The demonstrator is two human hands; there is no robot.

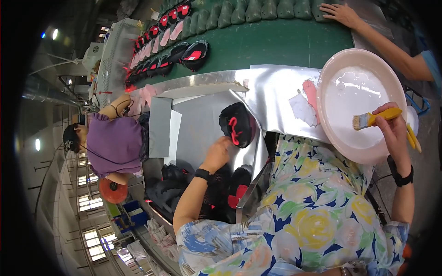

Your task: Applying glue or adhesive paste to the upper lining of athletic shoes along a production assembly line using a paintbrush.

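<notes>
My left hand (216, 154) is closed at the near left edge of a black shoe upper (248, 129), its fingertips at the rim. A loop of red cord lies across the upper, which rests on a grey metal surface (198, 119). On the right, my right hand (392, 126) grips a paintbrush (363, 120) by its yellow handle. The pale bristles point left, above a pale pink basin (324, 112) of white liquid. Below my left hand, black uppers (172, 191) with red parts are heaped in a bin, partly hidden by my forearm.
Beyond the metal ledge, a green conveyor belt (276, 48) carries dark green shoe lasts (253, 11), pink insoles (176, 30) and black uppers (195, 54). Another person's hand (340, 14) touches a last. A person in purple (115, 142) works at left. A pink piece (310, 94) lies beside the basin.
</notes>
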